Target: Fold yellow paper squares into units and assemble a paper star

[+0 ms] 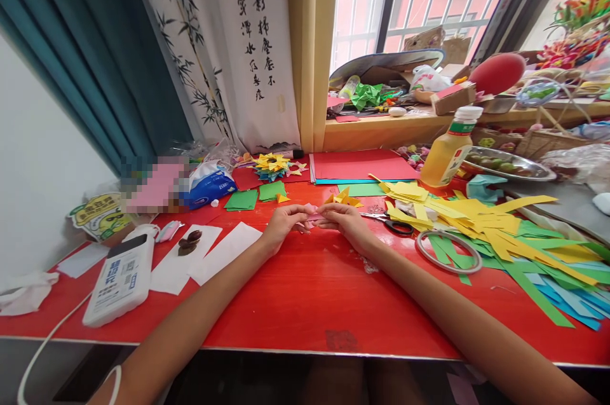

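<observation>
Between my two hands, above the red tabletop (281, 303), is a small piece of pink paper (313, 217). My left hand (284, 225) pinches its left side with thumb and fingers. On the other side, my right hand (344, 222) has its fingers closed on the same paper. Part of the paper is hidden by the fingers, so its folds cannot be made out. Just behind my right hand lie folded yellow paper pieces (344, 198). Black-handled scissors (399, 227) rest to the right of that hand.
Yellow paper strips (476, 220) and green strips (538, 284) spread over the right side, beside a roll of tape (448, 251). A juice bottle (450, 151) stands behind them. At left are white paper sheets (223, 255) and a white power bank (121, 278) with a cable.
</observation>
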### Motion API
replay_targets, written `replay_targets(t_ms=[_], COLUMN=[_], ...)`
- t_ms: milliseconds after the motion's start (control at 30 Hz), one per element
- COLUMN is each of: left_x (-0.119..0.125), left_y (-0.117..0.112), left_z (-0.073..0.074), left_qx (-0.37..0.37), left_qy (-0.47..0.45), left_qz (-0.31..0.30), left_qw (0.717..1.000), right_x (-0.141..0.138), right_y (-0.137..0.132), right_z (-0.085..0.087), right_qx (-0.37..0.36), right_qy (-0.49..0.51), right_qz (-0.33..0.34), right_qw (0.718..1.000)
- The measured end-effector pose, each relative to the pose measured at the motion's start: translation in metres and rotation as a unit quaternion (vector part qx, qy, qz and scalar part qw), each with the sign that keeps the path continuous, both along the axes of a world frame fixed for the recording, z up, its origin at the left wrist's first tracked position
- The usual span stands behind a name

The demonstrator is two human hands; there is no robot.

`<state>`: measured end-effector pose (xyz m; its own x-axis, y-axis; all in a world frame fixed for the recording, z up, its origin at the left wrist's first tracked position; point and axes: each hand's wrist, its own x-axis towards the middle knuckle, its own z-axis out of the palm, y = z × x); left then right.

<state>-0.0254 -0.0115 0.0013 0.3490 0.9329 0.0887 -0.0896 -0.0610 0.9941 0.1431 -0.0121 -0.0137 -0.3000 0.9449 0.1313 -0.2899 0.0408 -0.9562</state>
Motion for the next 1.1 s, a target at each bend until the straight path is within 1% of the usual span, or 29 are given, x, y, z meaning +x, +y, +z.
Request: replay_targets(t_ms=[200,367,567,700,933,1100], left_x=[0.0012,0.0031,0.0032,0.0032,0.0037,0.0034], left_y=[-0.0010,0.0004,0.0021,0.0021,0.0018,0.0023], left_z=[-0.0014,-0.0037,-0.0043,-0.0044,-0.0060,-0.0064], left_qx=[0.005,0.018,0.033,0.058,0.092,0.095], left_qy=[-0.001,0.012,0.021,0.031,0.054,0.055], left_qz=[0.005,0.014,0.018,0.024,0.015,0.009], left_qw=[1.000,1.000,0.999,0.998,0.994,0.994], right_x=[-0.0006,-0.0025,-0.0036,-0.0040,-0.0047,-0.0047], right_y=[-0.0014,-0.0048,-0.0053,-0.0032,-0.0033,-0.0043], right_z=[0.0011,0.0057,0.0072,0.0049,0.0034,0.0047], right_qx=[0.027,0.031,0.025,0.043,0.049,0.052], right_qy=[-0.024,-0.032,-0.031,-0.021,-0.019,-0.011], right_qz=[-0.015,-0.025,-0.011,0.005,0.003,0.004], right_qw=[0.999,0.999,0.999,0.999,0.999,0.999])
